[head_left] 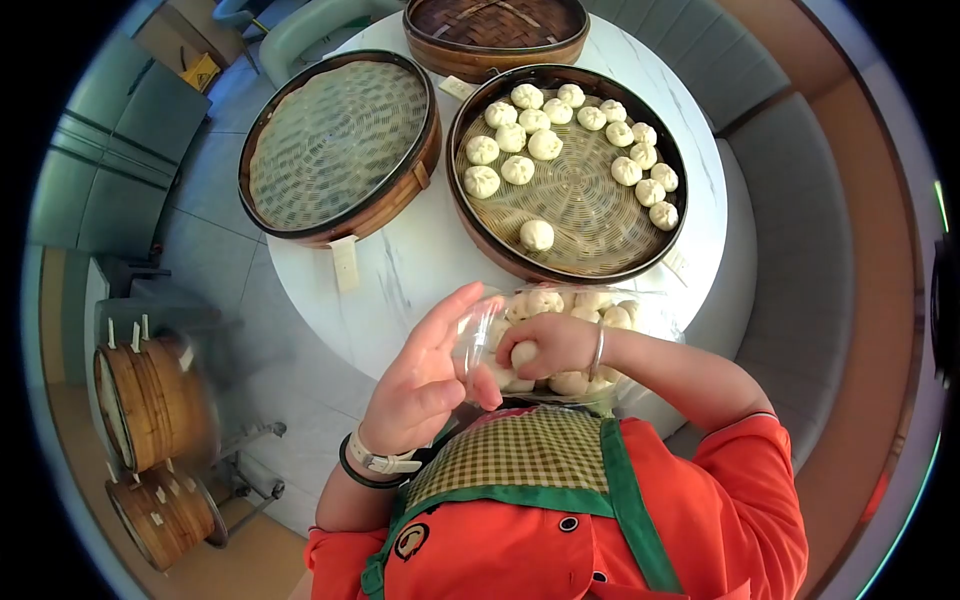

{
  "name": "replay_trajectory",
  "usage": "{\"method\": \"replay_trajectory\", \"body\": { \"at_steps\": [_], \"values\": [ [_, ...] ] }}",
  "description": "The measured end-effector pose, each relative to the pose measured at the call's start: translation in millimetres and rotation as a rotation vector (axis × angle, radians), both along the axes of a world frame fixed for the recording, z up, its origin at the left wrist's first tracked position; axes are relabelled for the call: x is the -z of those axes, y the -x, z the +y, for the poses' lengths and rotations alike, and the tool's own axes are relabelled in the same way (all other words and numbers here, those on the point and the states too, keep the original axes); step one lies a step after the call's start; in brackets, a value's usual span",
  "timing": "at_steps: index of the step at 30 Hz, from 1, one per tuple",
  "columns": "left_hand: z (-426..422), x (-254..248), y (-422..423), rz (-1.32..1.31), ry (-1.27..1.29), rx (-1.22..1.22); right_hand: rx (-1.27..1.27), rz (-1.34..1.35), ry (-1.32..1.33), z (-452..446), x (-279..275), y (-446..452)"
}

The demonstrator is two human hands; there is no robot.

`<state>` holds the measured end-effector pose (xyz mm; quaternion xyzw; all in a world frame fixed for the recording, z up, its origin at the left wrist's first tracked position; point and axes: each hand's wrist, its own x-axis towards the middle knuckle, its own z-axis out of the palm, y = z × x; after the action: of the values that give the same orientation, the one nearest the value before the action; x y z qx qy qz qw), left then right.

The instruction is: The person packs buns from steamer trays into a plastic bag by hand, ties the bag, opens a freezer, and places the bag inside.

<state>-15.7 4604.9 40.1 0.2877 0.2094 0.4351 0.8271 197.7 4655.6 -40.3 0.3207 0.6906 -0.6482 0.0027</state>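
Observation:
A clear plastic bag or box [474, 345] full of pale steamed buns lies at the near edge of the table, against the apron; I cannot tell which it is. My right hand [562, 342], with a bracelet at the wrist, reaches into it, fingers curled round a bun [523, 353]. At the container's left side my left hand [425, 375] is open, fingers spread and thumb apart, its fingertips close to the plastic. Just beyond stands a round bamboo steamer [590, 250] with pleated buns along its left, back and right, and a single bun [537, 235] near its front.
Left of it on the marble table [300, 290] sits a liner-covered steamer [335, 145], and a dark woven lid or steamer [497, 25] stands at the back. Stacked steamers [160, 405] are on a wheeled trolley at lower left. A padded bench [800, 200] curves round the right side.

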Motion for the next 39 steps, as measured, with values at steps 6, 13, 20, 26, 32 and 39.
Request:
{"method": "replay_trajectory", "body": {
  "at_steps": [6, 13, 20, 26, 32, 39],
  "values": [
    [2.4, -8.1, -2.2, 0.093, 0.031, -0.01, 0.251, -0.033, -0.445, 6.6, -20.6, 7.3],
    [2.1, -7.4, -2.6, 0.084, 0.041, -0.046, 0.528, -0.115, -0.728, 70.4, -36.4, -10.1],
    [3.4, -6.6, -2.8, 0.085, 0.049, -0.056, 0.454, -0.339, -0.712, 87.3, 24.3, -25.4],
    [12.4, -6.0, -5.8, 0.059, 0.073, -0.084, 0.185, 0.332, -0.07, 42.3, -46.6, -54.1],
    [17.9, -7.0, -8.9, 0.069, 0.088, -0.086, -0.106, 0.157, -0.75, 18.7, -37.0, -29.8],
    [17.3, -3.3, -5.2, 0.021, 0.112, -0.074, 0.478, -0.291, -0.879, 156.6, 34.7, 3.0]
  ]
}}
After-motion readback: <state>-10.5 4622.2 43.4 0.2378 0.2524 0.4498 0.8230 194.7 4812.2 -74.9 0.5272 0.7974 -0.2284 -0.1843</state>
